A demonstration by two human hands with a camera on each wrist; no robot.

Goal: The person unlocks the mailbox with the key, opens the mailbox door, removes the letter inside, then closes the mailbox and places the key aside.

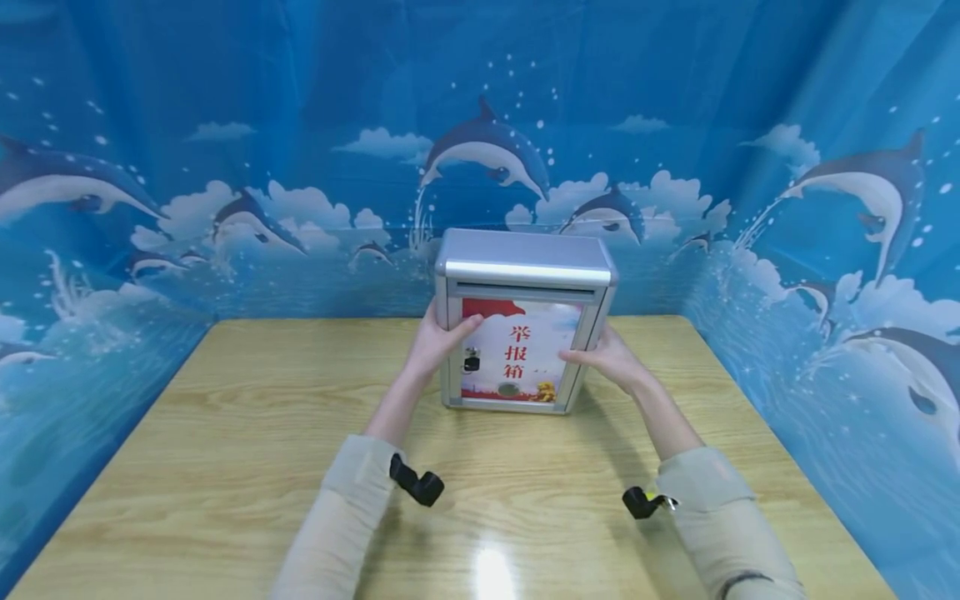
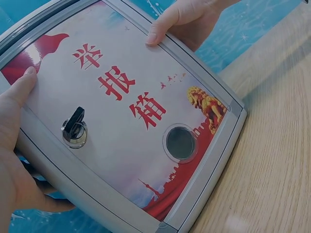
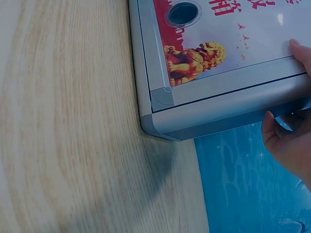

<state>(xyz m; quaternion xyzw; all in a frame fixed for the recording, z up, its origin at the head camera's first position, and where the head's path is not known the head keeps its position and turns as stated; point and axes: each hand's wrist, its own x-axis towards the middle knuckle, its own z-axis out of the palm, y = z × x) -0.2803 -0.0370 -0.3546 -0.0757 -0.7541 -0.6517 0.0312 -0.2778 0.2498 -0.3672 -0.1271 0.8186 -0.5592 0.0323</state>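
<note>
Between left hand [image 1: 435, 340], right hand [image 1: 617, 360]: box [image 1: 536, 337], long axis roughly upright, front facing person [image 1: 731, 521]; fingers [image 1: 579, 357] gripping sides.

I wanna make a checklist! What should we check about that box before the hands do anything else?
1. Left hand gripping the report box: ok.
2. Right hand gripping the opposite side: ok.
3. Black key in the lock: ok.
4. Front door closed: ok, it looks flush.
5. Bottom flat on the wood-grain table: cannot tell.
6. Nothing loose inside: cannot tell; the round window looks dark.
</note>
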